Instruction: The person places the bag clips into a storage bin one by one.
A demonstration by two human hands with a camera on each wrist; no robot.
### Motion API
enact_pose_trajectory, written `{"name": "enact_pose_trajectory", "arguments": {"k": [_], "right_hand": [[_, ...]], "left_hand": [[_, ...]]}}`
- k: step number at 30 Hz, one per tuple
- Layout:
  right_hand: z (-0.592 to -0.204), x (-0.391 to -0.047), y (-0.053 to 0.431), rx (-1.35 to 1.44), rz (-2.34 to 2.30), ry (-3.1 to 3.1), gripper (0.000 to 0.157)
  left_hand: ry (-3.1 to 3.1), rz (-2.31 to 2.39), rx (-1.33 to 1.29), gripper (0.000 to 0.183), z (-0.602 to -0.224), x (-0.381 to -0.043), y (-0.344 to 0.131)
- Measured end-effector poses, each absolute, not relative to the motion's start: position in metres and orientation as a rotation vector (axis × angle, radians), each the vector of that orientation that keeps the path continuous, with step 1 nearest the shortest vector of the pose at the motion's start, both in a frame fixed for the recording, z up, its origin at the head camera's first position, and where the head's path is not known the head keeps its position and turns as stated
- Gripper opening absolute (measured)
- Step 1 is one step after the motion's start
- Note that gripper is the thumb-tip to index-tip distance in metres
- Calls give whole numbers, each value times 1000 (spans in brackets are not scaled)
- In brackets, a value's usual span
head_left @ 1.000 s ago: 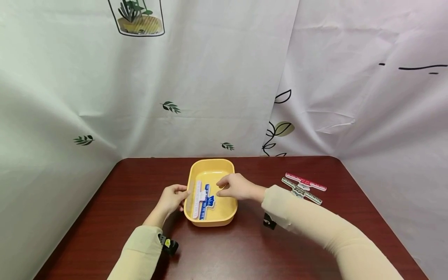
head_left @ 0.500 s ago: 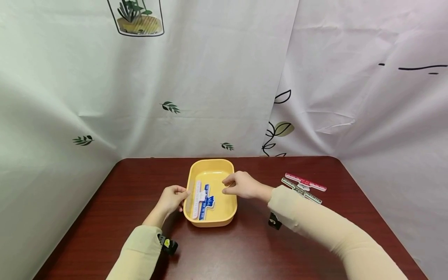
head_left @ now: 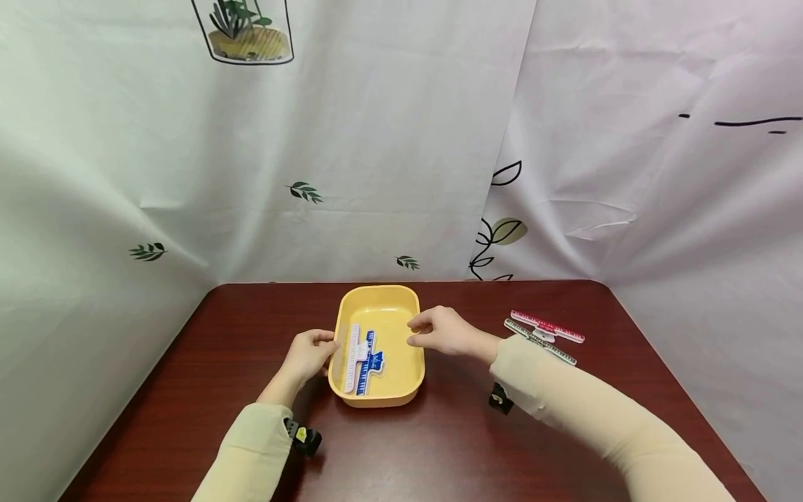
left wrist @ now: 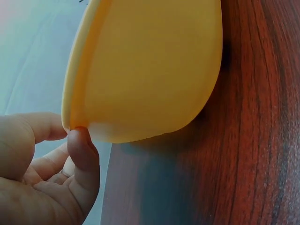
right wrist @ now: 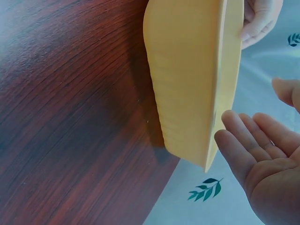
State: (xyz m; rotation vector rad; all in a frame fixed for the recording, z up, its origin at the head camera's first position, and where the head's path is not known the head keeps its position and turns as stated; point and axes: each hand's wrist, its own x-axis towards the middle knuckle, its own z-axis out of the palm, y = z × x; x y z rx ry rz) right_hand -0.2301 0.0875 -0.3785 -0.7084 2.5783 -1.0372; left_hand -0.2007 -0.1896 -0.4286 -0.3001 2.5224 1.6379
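Observation:
A yellow plastic basin (head_left: 401,399) stands on the table in the head view. My left hand (head_left: 305,360) pinches its left rim, thumb and index finger meeting at the edge in the left wrist view. Inside the basin, along its left side, lie a white long page clip (head_left: 352,366) and a blue long page clip (head_left: 375,362) with piano-key markings. My right hand (head_left: 447,330) hovers over the right rim with nothing in it. Its fingers (right wrist: 234,152) are spread and relaxed beside the rim in the right wrist view.
A red page clip (head_left: 564,333) and a dark green page clip (head_left: 522,329) lie side by side on the dark red-brown table (head_left: 401,460) at the right. A white curtain (head_left: 376,139) with leaf prints hangs behind the table.
My right hand has drawn back to the right, from over the basin's middle to its right rim. The left hand and the clips have stayed where they were.

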Motion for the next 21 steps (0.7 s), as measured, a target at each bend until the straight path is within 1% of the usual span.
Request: {"name": "enact_pose_trajectory", "arguments": {"k": [11, 21], "right_hand": [[-380, -231, 101, -775, -1083, 2579, 42], [-379, -229, 108, -773, -1053, 2643, 36]], "left_hand": [[2551, 1625, -250, 38, -428, -199, -190], [2495, 1667, -215, 42, -429, -199, -193]]}}
